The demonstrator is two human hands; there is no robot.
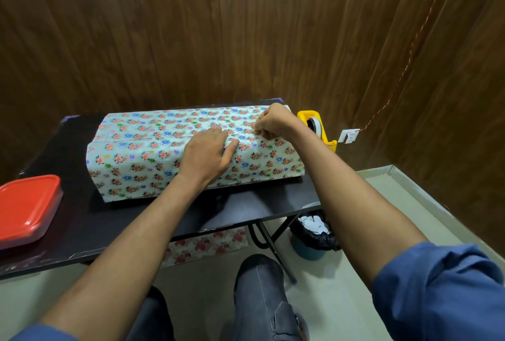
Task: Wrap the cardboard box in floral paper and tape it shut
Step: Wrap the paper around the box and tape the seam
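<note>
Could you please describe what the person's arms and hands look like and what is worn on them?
Both forearms are bare, with blue sleeves pushed up near the elbows. The left hand and right hand wear no gloves; no rings or watch are visible.

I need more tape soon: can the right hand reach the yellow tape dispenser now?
Probably yes: the tape dispenser stands just beyond the right hand, nothing between, but that hand pinches the floral paper and must release first.

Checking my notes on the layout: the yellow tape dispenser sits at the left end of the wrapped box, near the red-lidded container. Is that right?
Not quite. The head view shows the yellow tape dispenser at the right end of the wrapped box, far from the red-lidded container, which is on the left.
</note>
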